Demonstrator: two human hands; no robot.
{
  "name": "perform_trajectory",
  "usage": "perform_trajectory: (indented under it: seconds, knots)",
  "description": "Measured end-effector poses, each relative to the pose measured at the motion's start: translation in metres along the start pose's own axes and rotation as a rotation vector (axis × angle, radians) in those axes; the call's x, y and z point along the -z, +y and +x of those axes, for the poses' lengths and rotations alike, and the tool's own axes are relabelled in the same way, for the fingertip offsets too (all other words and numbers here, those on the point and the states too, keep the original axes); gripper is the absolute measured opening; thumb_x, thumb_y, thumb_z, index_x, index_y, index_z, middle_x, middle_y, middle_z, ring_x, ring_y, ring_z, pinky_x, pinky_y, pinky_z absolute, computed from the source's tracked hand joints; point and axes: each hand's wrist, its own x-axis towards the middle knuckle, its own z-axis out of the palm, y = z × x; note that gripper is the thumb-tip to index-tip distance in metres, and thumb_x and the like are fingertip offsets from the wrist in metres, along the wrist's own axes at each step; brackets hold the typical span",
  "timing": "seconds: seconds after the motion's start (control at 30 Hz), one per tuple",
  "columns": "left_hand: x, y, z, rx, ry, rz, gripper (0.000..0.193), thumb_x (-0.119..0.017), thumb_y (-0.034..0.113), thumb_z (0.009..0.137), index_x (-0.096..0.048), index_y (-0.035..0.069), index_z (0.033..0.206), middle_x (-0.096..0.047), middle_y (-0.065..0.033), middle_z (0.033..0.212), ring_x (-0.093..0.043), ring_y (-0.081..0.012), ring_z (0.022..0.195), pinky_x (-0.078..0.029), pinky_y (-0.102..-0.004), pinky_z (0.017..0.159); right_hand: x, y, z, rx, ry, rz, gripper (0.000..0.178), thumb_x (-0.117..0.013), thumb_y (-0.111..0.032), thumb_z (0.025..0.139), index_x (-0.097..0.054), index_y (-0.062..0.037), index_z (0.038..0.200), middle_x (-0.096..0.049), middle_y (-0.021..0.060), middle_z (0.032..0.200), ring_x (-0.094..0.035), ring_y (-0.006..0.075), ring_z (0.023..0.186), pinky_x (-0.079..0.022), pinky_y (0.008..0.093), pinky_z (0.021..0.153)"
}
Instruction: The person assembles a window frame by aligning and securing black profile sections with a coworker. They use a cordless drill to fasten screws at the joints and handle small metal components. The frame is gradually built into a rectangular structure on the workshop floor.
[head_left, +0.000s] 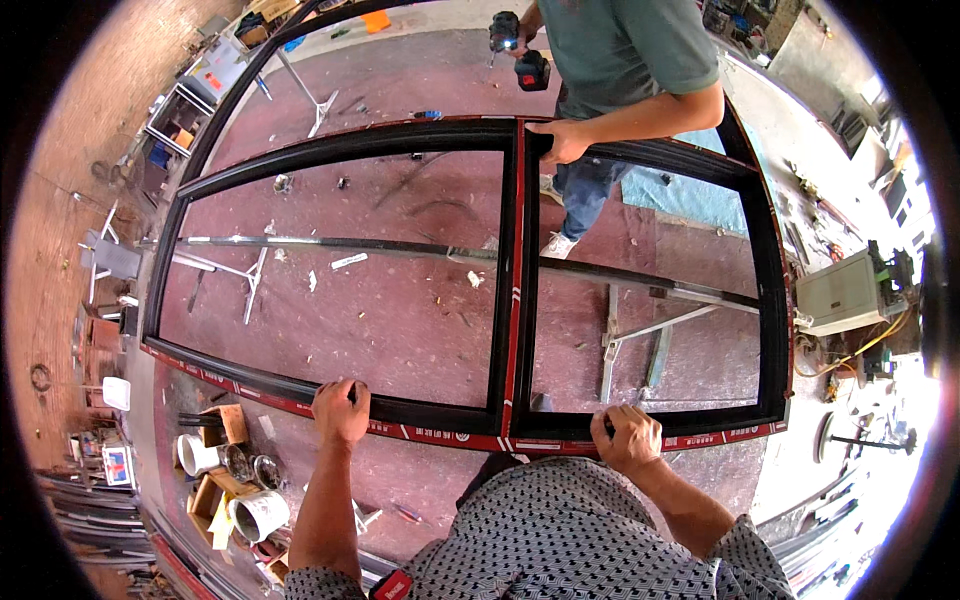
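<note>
A large black window frame point(420, 412) with red printed film along its edges spans the view, resting on a stand. A mullion point(514, 280) divides it into a wider left opening and a narrower right one. My left hand point(342, 412) is closed around the near rail, left of the mullion. On the same rail, to the right of the mullion, my right hand point(628, 438) is closed too. Across the frame stands a co-worker point(630, 60). One of the co-worker's hands point(562, 140) lies on the far rail by the mullion; the other holds a cordless drill point(506, 35), its light on.
Beneath the frame runs a support bar point(370, 246) on metal legs point(254, 285), over a reddish floor with scraps. White buckets point(258, 515) and cardboard boxes point(212, 500) stand at the lower left. A beige metal cabinet point(840, 292) with a yellow cable is at the right.
</note>
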Motion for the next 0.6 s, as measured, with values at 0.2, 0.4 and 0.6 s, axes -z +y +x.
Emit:
perform_trajectory:
  seconds: [0.2, 0.4, 0.6]
  knots:
    - [0.003, 0.005, -0.001, 0.018, 0.018, 0.02, 0.027, -0.064, 0.028, 0.092, -0.076, 0.005, 0.087, -0.073, -0.0196, 0.084, -0.069, -0.04, 0.086, -0.053, -0.0497, 0.087, -0.009, 0.006, -0.006, -0.101, -0.075, -0.055, 0.031, -0.067, -0.034, 0.094, -0.068, -0.007, 0.08, -0.072, 0.0159, 0.079, -0.072, 0.0366, 0.073, -0.056, 0.0504, 0.068]
    - [-0.003, -0.009, 0.001, 0.004, 0.013, 0.007, 0.028, -0.063, 0.029, 0.092, -0.076, 0.005, 0.087, -0.074, -0.0201, 0.085, -0.07, -0.0405, 0.086, -0.053, -0.0504, 0.085, -0.003, -0.009, -0.003, -0.252, -0.15, -0.1, 0.037, -0.061, -0.044, 0.096, -0.074, -0.0101, 0.091, -0.077, 0.0136, 0.094, -0.074, 0.037, 0.091, -0.056, 0.0519, 0.082]
    - [0.002, -0.007, 0.001, 0.007, -0.076, 0.059, 0.037, -0.061, 0.032, 0.094, -0.075, -0.001, 0.101, -0.073, -0.0287, 0.099, -0.069, -0.0482, 0.097, -0.052, -0.055, 0.09, 0.0, -0.001, 0.001, -0.39, -0.361, -0.066, 0.053, -0.049, -0.056, 0.099, -0.077, -0.0105, 0.101, -0.075, 0.0187, 0.11, -0.071, 0.0398, 0.11, -0.054, 0.0532, 0.095]
